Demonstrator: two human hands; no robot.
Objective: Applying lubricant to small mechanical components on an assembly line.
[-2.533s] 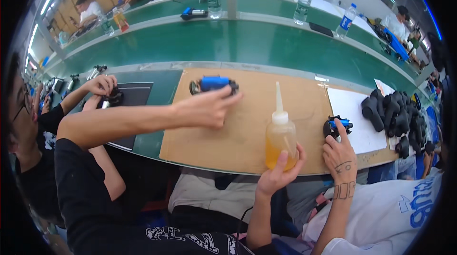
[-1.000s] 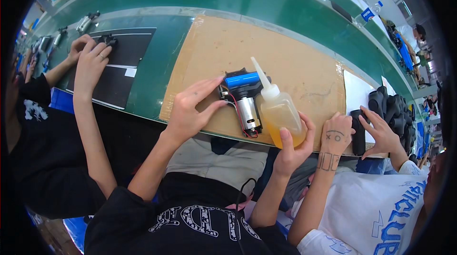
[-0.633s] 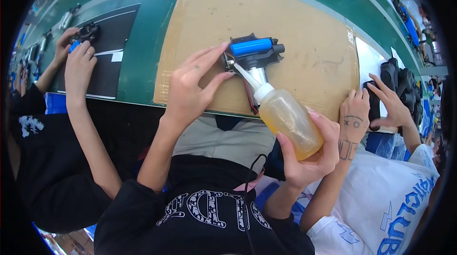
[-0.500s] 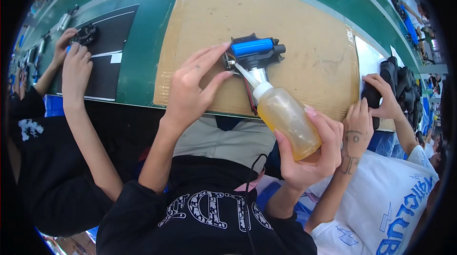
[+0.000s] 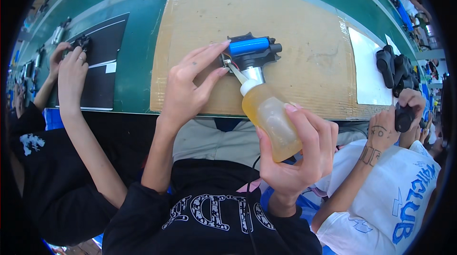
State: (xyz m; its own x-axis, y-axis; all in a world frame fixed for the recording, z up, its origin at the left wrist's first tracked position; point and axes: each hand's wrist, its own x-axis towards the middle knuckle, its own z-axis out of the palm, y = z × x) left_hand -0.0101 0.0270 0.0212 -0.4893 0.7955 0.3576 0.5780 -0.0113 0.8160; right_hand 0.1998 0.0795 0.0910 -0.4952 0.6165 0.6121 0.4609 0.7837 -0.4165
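Note:
On the cardboard lies a black plastic housing [image 5: 261, 59] with a blue cylindrical cell [image 5: 249, 45] along its far side and a silver metal cylinder [image 5: 254, 74] on its near side. My left hand [image 5: 188, 83] pinches the housing's left end between thumb and fingers, beside a small metal piece and thin wires. In my right hand [image 5: 304, 152], a translucent squeeze bottle [image 5: 270, 119] of yellowish liquid is tilted, its white cap toward the housing. The pointed nozzle [image 5: 236, 72] reaches the wires by my left fingertips; whether it touches them I cannot tell.
A cardboard sheet [image 5: 304, 31] covers the green table [image 5: 147, 31]. At left, a co-worker's hands [image 5: 72, 71] work on a dark part above a black mat [image 5: 102, 40]. At right, another co-worker holds a black part [image 5: 404, 118] near several black pieces [image 5: 397, 67] on white paper [image 5: 366, 74].
The bottle and my right hand have shifted slightly left, the nozzle staying at the housing's left end. The right co-worker's hands have drawn the black part nearer their body. The view has shifted a little.

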